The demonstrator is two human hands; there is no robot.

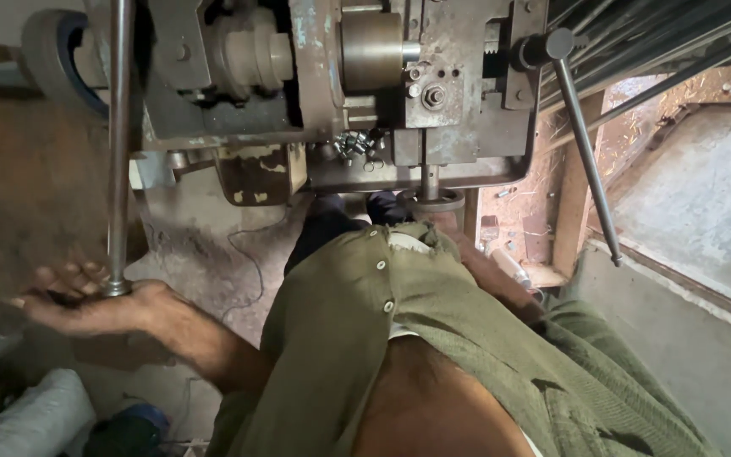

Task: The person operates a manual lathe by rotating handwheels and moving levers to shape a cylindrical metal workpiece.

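A long steel rod [118, 144] is seen standing upright at the left side of the lathe-like machine [332, 93], its upper part running past the machine's left edge and out of the top of the view. Its lower end is cupped in the left hand [86, 300], whose palm is turned up and whose fingers are loosely curled, half open, beneath and around the rod's tip. The right hand is not shown; the right arm is hidden behind the green buttoned shirt [433, 338]. A brass-coloured cylindrical chuck [371, 51] is mounted at the machine's upper centre. A lever handle [585, 152] is angled down from the machine's right edge. Metal turnings [357, 144] are gathered at its lower front edge.
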